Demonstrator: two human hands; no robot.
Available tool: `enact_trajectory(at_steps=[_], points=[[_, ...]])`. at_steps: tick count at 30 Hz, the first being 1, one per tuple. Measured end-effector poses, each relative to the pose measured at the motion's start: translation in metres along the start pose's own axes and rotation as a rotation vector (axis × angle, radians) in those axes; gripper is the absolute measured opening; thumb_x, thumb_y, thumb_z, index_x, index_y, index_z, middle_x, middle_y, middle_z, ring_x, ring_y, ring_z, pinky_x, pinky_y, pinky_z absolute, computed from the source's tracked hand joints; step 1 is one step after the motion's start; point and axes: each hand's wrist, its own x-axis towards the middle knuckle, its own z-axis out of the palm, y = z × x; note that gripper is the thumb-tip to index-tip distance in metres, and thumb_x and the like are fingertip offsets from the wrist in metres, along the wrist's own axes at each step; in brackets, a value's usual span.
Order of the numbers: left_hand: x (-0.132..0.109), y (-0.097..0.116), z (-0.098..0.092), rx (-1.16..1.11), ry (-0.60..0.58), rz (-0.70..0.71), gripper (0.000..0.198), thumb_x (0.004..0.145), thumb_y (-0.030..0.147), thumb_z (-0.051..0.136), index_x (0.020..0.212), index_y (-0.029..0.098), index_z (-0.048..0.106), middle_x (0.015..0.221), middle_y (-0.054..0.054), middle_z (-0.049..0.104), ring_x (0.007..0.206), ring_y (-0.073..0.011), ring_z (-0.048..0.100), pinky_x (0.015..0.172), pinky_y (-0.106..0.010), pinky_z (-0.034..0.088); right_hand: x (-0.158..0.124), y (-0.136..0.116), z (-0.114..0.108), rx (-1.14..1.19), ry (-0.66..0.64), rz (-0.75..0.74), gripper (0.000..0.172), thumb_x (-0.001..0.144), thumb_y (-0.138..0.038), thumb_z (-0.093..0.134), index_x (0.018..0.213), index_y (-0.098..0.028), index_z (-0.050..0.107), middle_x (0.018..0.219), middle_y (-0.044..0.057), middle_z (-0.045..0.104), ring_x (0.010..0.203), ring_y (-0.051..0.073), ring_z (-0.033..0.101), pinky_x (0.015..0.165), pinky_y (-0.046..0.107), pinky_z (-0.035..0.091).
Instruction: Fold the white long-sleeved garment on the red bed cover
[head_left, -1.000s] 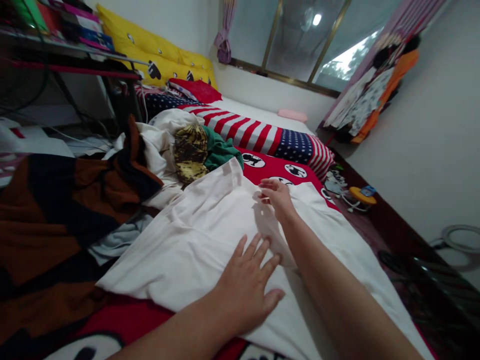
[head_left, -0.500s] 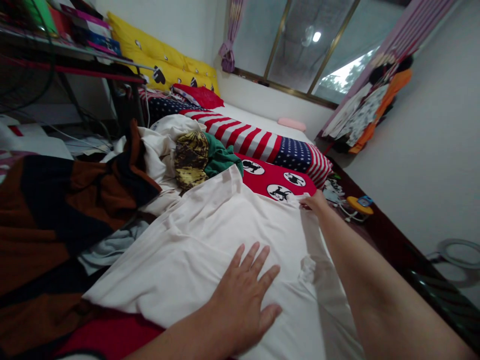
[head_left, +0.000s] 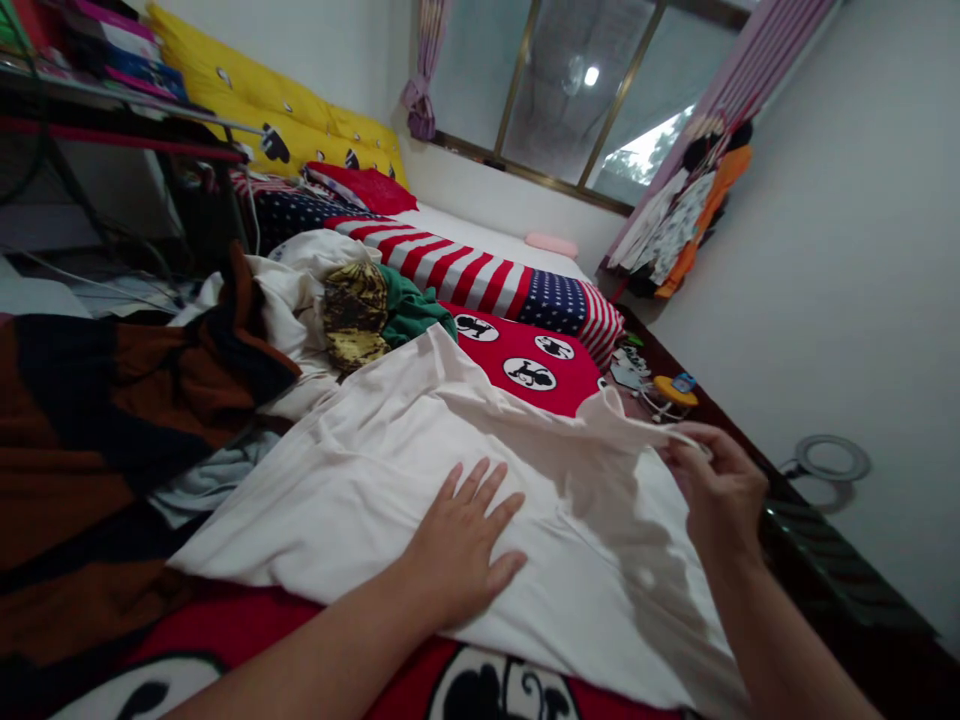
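The left hand (head_left: 457, 545) lies flat, palm down, on the near part of a white garment (head_left: 352, 470), its fingers (head_left: 480, 490) spread and pressing the cloth onto the bed. The garment is spread across the red bedsheet (head_left: 555, 385), which is printed with black-and-white cartoon circles, and it reaches from the near edge of the bed up toward a pile of clothes.

To the right, the right hand (head_left: 716, 490) is raised a little above the bed. Its fingers (head_left: 686, 440) pinch the garment's right edge and lift it, so that a taut fold runs from the hand back toward the middle of the cloth.

On the left, a brown and black blanket (head_left: 112, 400) lies bunched beside the garment and touches its left edge. Just past it is the pile of clothes (head_left: 360, 305), with white, yellow-brown and green pieces.

Farther up the bed lies a stars-and-stripes blanket (head_left: 480, 270), then a red pillow (head_left: 367, 185) and yellow pillows (head_left: 262, 100) against the wall. On the floor to the right sits a pale ring (head_left: 832, 458). At the far end there is a window (head_left: 555, 90), with hanging clothes (head_left: 675, 220) beside it.
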Motion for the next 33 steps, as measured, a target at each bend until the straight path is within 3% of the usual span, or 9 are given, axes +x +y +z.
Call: enact_trajectory(at_steps=[6, 10, 13, 16, 20, 23, 26, 30, 33], points=[[0.000, -0.002, 0.003, 0.062, 0.003, 0.015, 0.059, 0.091, 0.059, 0.039, 0.143, 0.031, 0.040, 0.157, -0.007, 0.025, 0.146, -0.0278, 0.017, 0.118, -0.053, 0.012, -0.071, 0.004, -0.036, -0.441, -0.620, 0.078, 0.026, 0.078, -0.039, 0.057, 0.061, -0.020, 0.058, 0.055, -0.003, 0.053, 0.054, 0.013, 0.050, 0.051, 0.024, 0.035], [0.001, -0.003, 0.002, 0.085, -0.016, 0.024, 0.059, 0.091, 0.058, 0.041, 0.143, 0.031, 0.040, 0.157, -0.007, 0.026, 0.145, -0.0280, 0.018, 0.117, -0.053, 0.013, -0.077, -0.004, -0.021, -0.595, -0.438, -0.046, 0.035, 0.079, -0.053, 0.058, 0.092, -0.021, 0.065, 0.077, 0.001, 0.065, 0.056, 0.013, 0.055, 0.053, 0.025, 0.039], [0.001, -0.001, -0.002, 0.087, -0.043, 0.021, 0.059, 0.091, 0.057, 0.042, 0.143, 0.030, 0.041, 0.156, -0.008, 0.026, 0.145, -0.0286, 0.018, 0.117, -0.054, 0.013, -0.084, -0.005, -0.007, -0.676, -0.468, -0.207, 0.046, 0.079, -0.050, 0.061, 0.117, -0.025, 0.058, 0.108, 0.005, 0.065, 0.066, 0.016, 0.062, 0.054, 0.026, 0.043], [0.002, 0.000, -0.004, 0.051, -0.056, 0.010, 0.059, 0.092, 0.057, 0.041, 0.142, 0.027, 0.042, 0.156, -0.010, 0.028, 0.145, -0.0284, 0.019, 0.116, -0.055, 0.014, -0.092, 0.002, 0.000, -0.746, -0.555, -0.292, 0.025, 0.088, -0.038, 0.050, 0.107, -0.025, 0.062, 0.112, 0.004, 0.064, 0.066, 0.015, 0.065, 0.053, 0.026, 0.043], [0.005, 0.000, -0.013, -0.055, -0.084, -0.059, 0.052, 0.095, 0.049, 0.039, 0.139, 0.022, 0.046, 0.153, -0.011, 0.034, 0.144, -0.0260, 0.022, 0.116, -0.053, 0.016, -0.096, 0.016, -0.001, -0.701, -0.523, -0.323, 0.021, 0.091, -0.029, 0.043, 0.098, -0.024, 0.063, 0.106, 0.003, 0.065, 0.064, 0.013, 0.065, 0.052, 0.025, 0.043], [0.016, -0.006, -0.034, -0.158, -0.215, -0.060, 0.048, 0.088, 0.045, 0.055, 0.131, 0.021, 0.056, 0.150, -0.011, 0.039, 0.141, -0.0282, 0.031, 0.114, -0.049, 0.025, -0.096, 0.021, -0.001, -0.678, -0.512, -0.321, 0.021, 0.090, -0.030, 0.046, 0.100, -0.025, 0.063, 0.107, 0.003, 0.065, 0.063, 0.013, 0.065, 0.052, 0.025, 0.043], [0.044, -0.020, -0.066, -0.237, -0.326, -0.026, 0.037, 0.086, 0.033, 0.058, 0.119, 0.017, 0.065, 0.128, -0.010, 0.063, 0.117, -0.0233, 0.059, 0.099, -0.034, 0.045, -0.096, 0.021, -0.001, -0.684, -0.507, -0.318, 0.021, 0.090, -0.032, 0.047, 0.101, -0.025, 0.063, 0.108, 0.003, 0.065, 0.066, 0.015, 0.066, 0.054, 0.026, 0.045], [0.094, -0.056, -0.107, 0.162, -0.051, -0.034, 0.049, 0.080, 0.007, 0.051, 0.128, 0.011, 0.057, 0.128, -0.013, 0.061, 0.118, -0.0228, 0.056, 0.102, -0.033, 0.041, -0.096, 0.021, -0.001, -0.696, -0.529, -0.291, 0.022, 0.090, -0.033, 0.047, 0.103, -0.025, 0.063, 0.110, 0.002, 0.064, 0.069, 0.016, 0.067, 0.056, 0.027, 0.046], [0.120, -0.087, -0.126, 0.475, -0.018, -0.041, 0.065, 0.073, 0.000, 0.051, 0.137, 0.013, 0.047, 0.139, -0.014, 0.052, 0.133, -0.0278, 0.039, 0.109, -0.044, 0.030, -0.095, 0.021, -0.002, -0.678, -0.542, -0.273, 0.022, 0.090, -0.033, 0.047, 0.104, -0.026, 0.062, 0.111, 0.001, 0.064, 0.072, 0.016, 0.067, 0.058, 0.028, 0.046]])
